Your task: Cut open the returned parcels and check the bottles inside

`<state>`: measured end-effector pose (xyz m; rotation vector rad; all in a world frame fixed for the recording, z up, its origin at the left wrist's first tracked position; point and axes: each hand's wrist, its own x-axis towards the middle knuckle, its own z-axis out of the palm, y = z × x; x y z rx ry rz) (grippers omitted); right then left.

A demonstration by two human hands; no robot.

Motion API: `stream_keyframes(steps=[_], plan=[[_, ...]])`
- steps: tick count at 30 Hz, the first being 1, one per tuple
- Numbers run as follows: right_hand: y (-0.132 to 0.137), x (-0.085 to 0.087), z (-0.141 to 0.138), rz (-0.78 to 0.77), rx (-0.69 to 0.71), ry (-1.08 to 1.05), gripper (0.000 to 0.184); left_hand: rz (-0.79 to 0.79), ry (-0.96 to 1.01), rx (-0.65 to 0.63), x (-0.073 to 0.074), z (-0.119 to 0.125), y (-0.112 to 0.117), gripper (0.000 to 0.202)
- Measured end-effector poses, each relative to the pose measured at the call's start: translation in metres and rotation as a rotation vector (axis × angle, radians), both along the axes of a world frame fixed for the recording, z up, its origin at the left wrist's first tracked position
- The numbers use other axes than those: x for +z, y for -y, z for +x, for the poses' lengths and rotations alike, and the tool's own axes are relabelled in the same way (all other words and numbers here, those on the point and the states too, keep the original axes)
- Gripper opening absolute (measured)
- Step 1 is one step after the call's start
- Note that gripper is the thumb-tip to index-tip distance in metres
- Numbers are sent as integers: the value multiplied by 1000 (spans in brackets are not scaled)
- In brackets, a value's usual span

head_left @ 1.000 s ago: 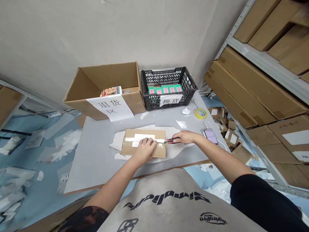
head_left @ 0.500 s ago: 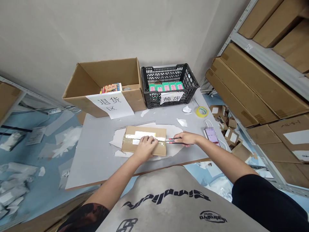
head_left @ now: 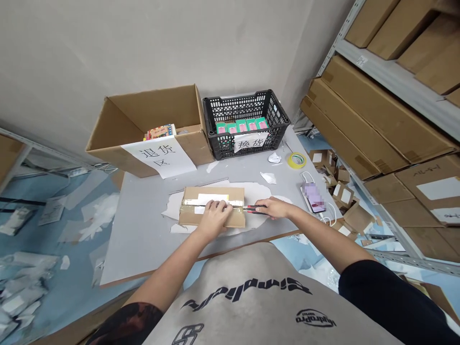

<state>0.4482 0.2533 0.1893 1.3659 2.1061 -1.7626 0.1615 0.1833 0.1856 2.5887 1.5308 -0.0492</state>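
A flat taped cardboard parcel (head_left: pixel 201 215) with a white label lies in the middle of the grey table (head_left: pixel 143 225). My left hand (head_left: pixel 212 218) rests on top of the parcel, fingers curled and pressing it down. My right hand (head_left: pixel 275 208) is closed round a red and black utility knife (head_left: pixel 254 208). The knife's blade end meets the parcel's right edge along the tape seam.
An open cardboard box (head_left: pixel 151 129) with a paper sign and a black plastic crate (head_left: pixel 244 122) of green and pink packs stand at the back. A roll of tape (head_left: pixel 296 159), paper scraps and a phone (head_left: pixel 312 194) on a cable lie to the right. Shelves of boxes (head_left: pixel 377 115) line the right side.
The knife in my right hand has slid a little right along the seam, its tip now at the parcel's right edge. My left hand stays on the parcel. The view shifted slightly.
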Motion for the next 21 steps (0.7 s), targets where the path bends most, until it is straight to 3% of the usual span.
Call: stream_keyframes(steps=[3,7,9,12,16,19,21], plan=[[4,-1,0,42,29,19,39,27,14,13,-2,-1,0,67],[10,-1,5,-23,-29,19,43,68,51,12,-1,-1,-2,63],[12,0,8,43,-56,16,43,126,61,-4,-1,-2,-1,63],[17,1,11,366,-44,75,37,271,73,-18,0,-4,4,56],[32,-6,4,780,65,194,40,413,132,0,4,-5,19,30],[45,-19,-4,965,147,269,45,389,156,8,15,-4,27,22],[52,-27,-8,1054,129,319,46,311,177,16,25,-4,25,22]])
